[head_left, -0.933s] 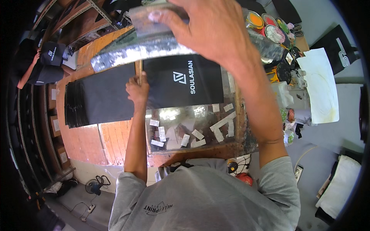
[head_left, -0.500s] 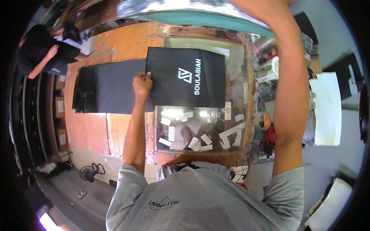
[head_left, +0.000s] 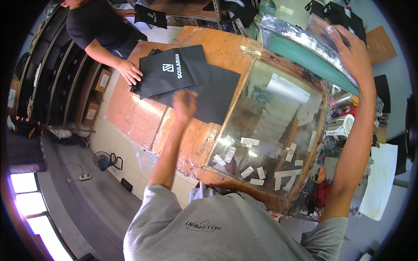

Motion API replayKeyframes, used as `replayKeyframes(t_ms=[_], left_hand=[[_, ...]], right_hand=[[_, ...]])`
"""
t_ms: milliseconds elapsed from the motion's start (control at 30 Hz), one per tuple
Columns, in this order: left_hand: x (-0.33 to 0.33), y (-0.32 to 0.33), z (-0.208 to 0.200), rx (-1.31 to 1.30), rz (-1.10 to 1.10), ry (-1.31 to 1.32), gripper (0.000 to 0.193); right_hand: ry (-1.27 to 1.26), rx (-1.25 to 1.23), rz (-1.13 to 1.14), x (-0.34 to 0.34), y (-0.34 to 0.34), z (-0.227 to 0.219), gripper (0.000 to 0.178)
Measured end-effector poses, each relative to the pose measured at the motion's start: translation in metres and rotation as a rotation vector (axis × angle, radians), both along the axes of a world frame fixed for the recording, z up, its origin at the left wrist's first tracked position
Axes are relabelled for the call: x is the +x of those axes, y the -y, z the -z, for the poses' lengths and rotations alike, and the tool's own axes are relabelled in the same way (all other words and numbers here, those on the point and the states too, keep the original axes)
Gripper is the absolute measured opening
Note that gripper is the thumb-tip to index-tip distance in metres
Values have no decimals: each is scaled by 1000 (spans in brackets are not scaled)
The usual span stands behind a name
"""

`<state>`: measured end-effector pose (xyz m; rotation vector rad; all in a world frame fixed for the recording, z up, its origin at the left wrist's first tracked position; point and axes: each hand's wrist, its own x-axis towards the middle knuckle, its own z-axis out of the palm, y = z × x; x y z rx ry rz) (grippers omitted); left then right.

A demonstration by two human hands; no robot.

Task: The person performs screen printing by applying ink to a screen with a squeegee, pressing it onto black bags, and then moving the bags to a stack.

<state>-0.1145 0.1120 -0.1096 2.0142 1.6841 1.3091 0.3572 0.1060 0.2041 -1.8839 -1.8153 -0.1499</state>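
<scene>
My left hand [head_left: 185, 104] hovers by the lower edge of a flat black bag [head_left: 174, 71] with a white print. Its fingers are loosely bent, slightly blurred, with nothing seen in them. That bag lies at a slant over more black bags [head_left: 222, 93] on the wooden table. Another person's hand [head_left: 129, 72] touches its left end. At the upper right, my right hand [head_left: 350, 50] is closed round what looks like a squeegee [head_left: 320, 28], a brown and dark flat piece, at the raised printing screen [head_left: 309, 54] with green mesh. The fingers' undersides are hidden.
A framed glass plate [head_left: 244, 126] with white tape pieces [head_left: 250, 142] is set in the table [head_left: 191, 145]. A white container [head_left: 341, 126] and a can [head_left: 346, 100] crowd its right edge. Shelves [head_left: 48, 78] stand left, and a fan [head_left: 104, 161] is on the floor.
The printed bag has moved left off the glass onto the other bags, and my left hand has let go. My view has shifted; my right hand and the other person's hand now show near the work.
</scene>
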Motion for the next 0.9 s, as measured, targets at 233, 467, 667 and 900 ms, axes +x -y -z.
replayKeyframes(t_ms=[233,467,667,900], left_hand=[[70,75,58,-206,11,-208,26],[56,32,20,-854,-93,435,16],[137,72,24,-479,371,-365,41],[259,105,64,-235,609,-573,58]], right_hand=[[-10,-56,-2,-2,9,9,48],[17,-21,28,-26,24,-4,43],[4,-71,38,-25,26,-10,35],[19,14,-22,-20,29,-5,39]])
